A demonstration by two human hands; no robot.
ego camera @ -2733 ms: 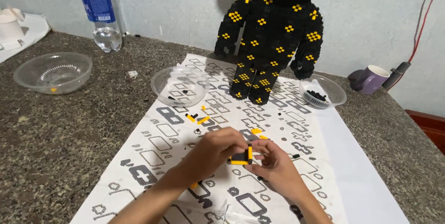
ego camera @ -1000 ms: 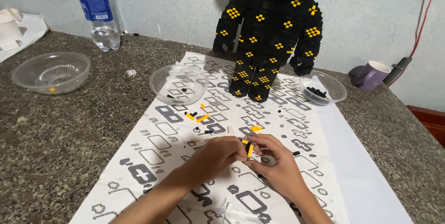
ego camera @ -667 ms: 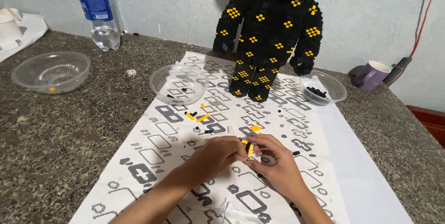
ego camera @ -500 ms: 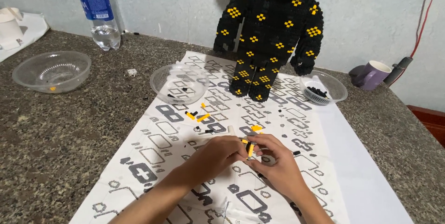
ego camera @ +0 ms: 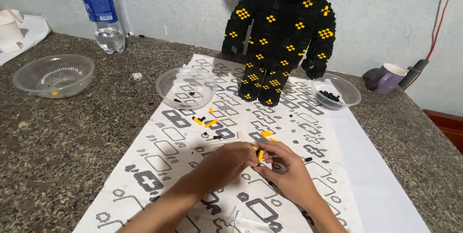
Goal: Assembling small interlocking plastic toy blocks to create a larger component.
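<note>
My left hand [ego camera: 226,161] and my right hand [ego camera: 288,171] meet over a printed instruction sheet [ego camera: 159,151], both pinching a small yellow and black brick piece [ego camera: 261,155] between the fingertips. Loose yellow bricks [ego camera: 205,121] and tiny black bricks lie on the sheet just beyond the hands. A tall black block figure with yellow diamond patches [ego camera: 282,35] stands upright at the far end of the sheet.
A clear bowl [ego camera: 185,87] with a few bricks sits left of the figure. A small bowl of black bricks [ego camera: 335,92] sits to its right. Another clear bowl [ego camera: 54,75], a water bottle [ego camera: 102,13] and a purple mug [ego camera: 387,78] stand on the granite counter [ego camera: 58,132].
The hands have turned the small brick piece and closed tighter together; they stay at the same spot on the sheet. Nothing else has moved.
</note>
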